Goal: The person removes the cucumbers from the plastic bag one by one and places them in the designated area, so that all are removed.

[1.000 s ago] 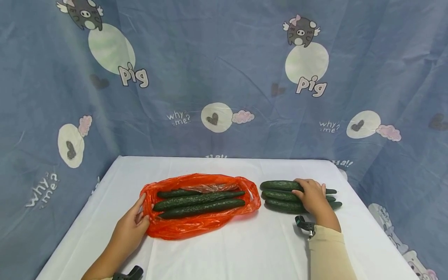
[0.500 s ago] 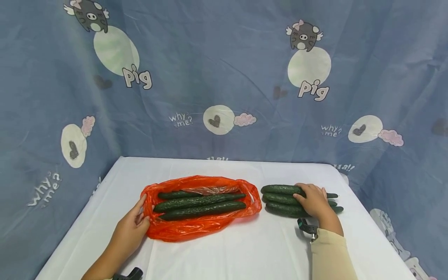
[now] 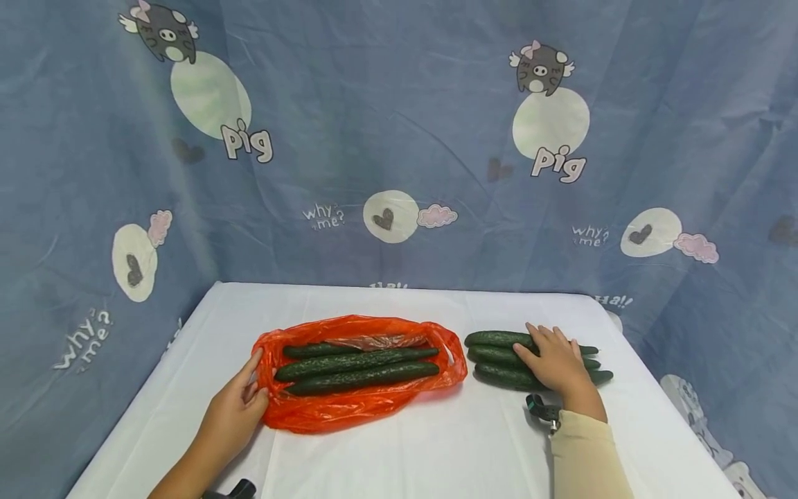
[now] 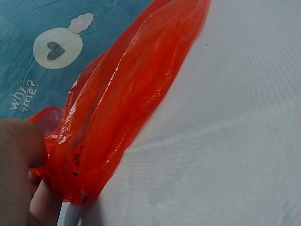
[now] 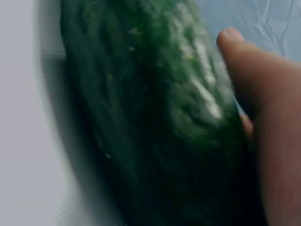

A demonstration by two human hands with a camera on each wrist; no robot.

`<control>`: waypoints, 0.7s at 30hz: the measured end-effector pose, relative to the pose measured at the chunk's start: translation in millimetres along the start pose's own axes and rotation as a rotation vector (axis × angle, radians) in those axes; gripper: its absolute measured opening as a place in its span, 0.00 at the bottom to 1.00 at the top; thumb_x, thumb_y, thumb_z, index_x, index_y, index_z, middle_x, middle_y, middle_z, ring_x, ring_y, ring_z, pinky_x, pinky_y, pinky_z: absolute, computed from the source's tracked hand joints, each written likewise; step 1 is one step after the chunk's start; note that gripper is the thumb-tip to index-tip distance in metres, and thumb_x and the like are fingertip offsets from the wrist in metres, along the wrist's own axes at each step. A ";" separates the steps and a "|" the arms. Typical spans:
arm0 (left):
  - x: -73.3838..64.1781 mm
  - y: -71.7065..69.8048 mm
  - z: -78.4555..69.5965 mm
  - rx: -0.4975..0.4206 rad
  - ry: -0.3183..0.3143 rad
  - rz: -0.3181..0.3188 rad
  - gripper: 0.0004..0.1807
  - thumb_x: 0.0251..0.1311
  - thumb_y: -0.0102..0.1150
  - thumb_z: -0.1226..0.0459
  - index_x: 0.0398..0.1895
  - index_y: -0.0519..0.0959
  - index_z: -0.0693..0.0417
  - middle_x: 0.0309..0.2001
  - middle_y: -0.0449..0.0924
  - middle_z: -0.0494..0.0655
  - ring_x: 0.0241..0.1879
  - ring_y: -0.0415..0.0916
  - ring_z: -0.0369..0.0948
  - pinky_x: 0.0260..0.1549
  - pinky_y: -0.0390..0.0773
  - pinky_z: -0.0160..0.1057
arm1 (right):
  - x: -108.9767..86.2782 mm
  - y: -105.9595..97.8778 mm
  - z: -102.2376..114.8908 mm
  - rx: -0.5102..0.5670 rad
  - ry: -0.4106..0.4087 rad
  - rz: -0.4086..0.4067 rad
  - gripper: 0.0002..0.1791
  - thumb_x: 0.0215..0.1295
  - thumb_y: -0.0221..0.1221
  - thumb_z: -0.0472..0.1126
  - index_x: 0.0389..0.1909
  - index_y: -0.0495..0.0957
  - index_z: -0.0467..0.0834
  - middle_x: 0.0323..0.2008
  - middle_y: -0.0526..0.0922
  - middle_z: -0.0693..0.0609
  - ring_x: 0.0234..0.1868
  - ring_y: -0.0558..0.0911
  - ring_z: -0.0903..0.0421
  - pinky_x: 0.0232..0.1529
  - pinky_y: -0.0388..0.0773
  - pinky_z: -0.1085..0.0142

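An orange-red plastic bag (image 3: 337, 418) lies on the table with three cucumbers (image 3: 355, 362) showing in its opening. My left hand (image 3: 232, 409) pinches the bag's left end between thumb and fingers; the left wrist view shows the gathered plastic (image 4: 127, 94) there. To the right of the bag, three more cucumbers (image 3: 499, 353) lie side by side. My right hand (image 3: 559, 360) rests across them from above, fingers extended and spread. In the right wrist view the thumb (image 5: 249, 66) lies fairly straight beside the nearest cucumber (image 5: 155, 103).
A white cloth covers the table (image 3: 436, 450). Blue printed fabric (image 3: 299, 104) hangs behind it and along both sides. Wrist cameras sit on both arms, the right one (image 3: 542, 409) close to the tabletop.
My right hand's fingers have straightened and spread over the cucumbers. My left hand keeps its hold on the bag. The head view has shifted slightly, with everything a little lower in it.
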State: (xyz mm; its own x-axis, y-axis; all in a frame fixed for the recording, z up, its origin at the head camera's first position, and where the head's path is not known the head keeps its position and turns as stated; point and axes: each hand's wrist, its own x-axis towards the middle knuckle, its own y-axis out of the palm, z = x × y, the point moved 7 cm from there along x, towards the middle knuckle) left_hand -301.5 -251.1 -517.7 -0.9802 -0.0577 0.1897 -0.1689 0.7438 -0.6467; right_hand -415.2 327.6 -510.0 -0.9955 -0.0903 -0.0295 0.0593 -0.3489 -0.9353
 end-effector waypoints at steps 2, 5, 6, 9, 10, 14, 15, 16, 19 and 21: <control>0.4 -0.1 -0.3 0.000 0.002 0.000 0.43 0.70 0.57 0.70 0.86 0.51 0.50 0.76 0.62 0.73 0.68 0.73 0.60 0.55 0.83 0.47 | 1.4 1.9 -0.9 -0.004 0.023 0.027 0.52 0.73 0.39 0.78 0.85 0.51 0.46 0.82 0.49 0.32 0.82 0.41 0.27 0.76 0.31 0.24; 0.6 0.1 -0.4 -0.003 0.001 0.004 0.43 0.70 0.57 0.70 0.85 0.51 0.51 0.76 0.61 0.73 0.68 0.72 0.60 0.55 0.82 0.48 | 2.4 3.6 -2.5 -0.009 0.047 0.054 0.53 0.73 0.38 0.78 0.85 0.48 0.46 0.83 0.45 0.32 0.82 0.39 0.28 0.76 0.30 0.24; 0.6 0.3 -0.3 -0.002 0.000 0.005 0.43 0.70 0.57 0.70 0.85 0.51 0.51 0.76 0.61 0.73 0.68 0.72 0.60 0.55 0.82 0.49 | 2.1 4.0 -2.8 -0.007 0.053 0.060 0.53 0.74 0.38 0.78 0.85 0.48 0.45 0.83 0.44 0.32 0.82 0.39 0.28 0.76 0.30 0.24; -0.5 0.1 0.1 -0.003 -0.008 0.005 0.43 0.70 0.57 0.70 0.86 0.51 0.51 0.76 0.61 0.73 0.68 0.73 0.60 0.55 0.82 0.48 | 2.0 3.1 -2.2 -0.005 0.058 0.063 0.52 0.74 0.38 0.77 0.85 0.49 0.45 0.83 0.45 0.31 0.82 0.39 0.28 0.76 0.30 0.24; -1.0 0.2 0.1 -0.005 -0.010 0.006 0.43 0.70 0.57 0.70 0.86 0.51 0.51 0.76 0.61 0.73 0.68 0.73 0.60 0.55 0.82 0.48 | 1.7 2.8 -2.3 -0.004 0.061 0.063 0.52 0.74 0.38 0.77 0.85 0.49 0.45 0.83 0.45 0.31 0.82 0.39 0.28 0.75 0.30 0.24; -2.0 0.6 -0.2 -0.012 -0.022 0.013 0.43 0.70 0.56 0.69 0.86 0.51 0.50 0.76 0.61 0.72 0.68 0.73 0.59 0.56 0.83 0.48 | 1.0 1.5 -3.2 -0.006 0.075 0.049 0.54 0.73 0.35 0.79 0.84 0.52 0.43 0.82 0.47 0.30 0.82 0.41 0.27 0.75 0.30 0.23; -2.1 0.7 -0.5 -0.014 -0.022 0.014 0.43 0.70 0.56 0.69 0.86 0.51 0.50 0.76 0.61 0.72 0.68 0.73 0.59 0.56 0.83 0.48 | 1.0 0.7 -3.2 -0.005 0.080 0.035 0.54 0.73 0.35 0.79 0.84 0.53 0.43 0.82 0.48 0.30 0.82 0.43 0.27 0.75 0.31 0.23; -2.2 0.6 -0.8 -0.013 -0.021 0.014 0.43 0.70 0.56 0.69 0.86 0.51 0.50 0.76 0.61 0.72 0.68 0.73 0.59 0.56 0.82 0.48 | 1.0 -0.3 -2.9 -0.002 0.081 0.017 0.54 0.73 0.35 0.79 0.83 0.55 0.42 0.81 0.50 0.30 0.81 0.46 0.27 0.75 0.32 0.23; -2.5 0.0 -2.1 -0.008 -0.011 0.001 0.43 0.70 0.57 0.70 0.85 0.52 0.51 0.76 0.62 0.72 0.68 0.73 0.59 0.56 0.83 0.47 | 0.5 -5.0 -0.6 0.018 0.071 -0.063 0.52 0.74 0.36 0.78 0.80 0.61 0.39 0.79 0.59 0.30 0.79 0.55 0.27 0.75 0.37 0.23; -3.1 0.5 -3.0 -0.010 -0.005 -0.001 0.43 0.70 0.57 0.70 0.85 0.52 0.51 0.75 0.62 0.72 0.67 0.74 0.59 0.56 0.83 0.47 | -0.9 -8.3 1.7 0.041 0.061 -0.119 0.50 0.76 0.38 0.75 0.78 0.64 0.38 0.77 0.64 0.31 0.77 0.60 0.28 0.76 0.39 0.24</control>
State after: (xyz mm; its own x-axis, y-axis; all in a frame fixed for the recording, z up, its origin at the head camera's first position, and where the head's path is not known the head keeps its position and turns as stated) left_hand -298.2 -248.5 -516.4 -0.9805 -0.0621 0.1866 -0.1691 0.7501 -0.6393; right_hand -414.7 329.0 -501.6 -0.9983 0.0104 0.0578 -0.0572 -0.3914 -0.9184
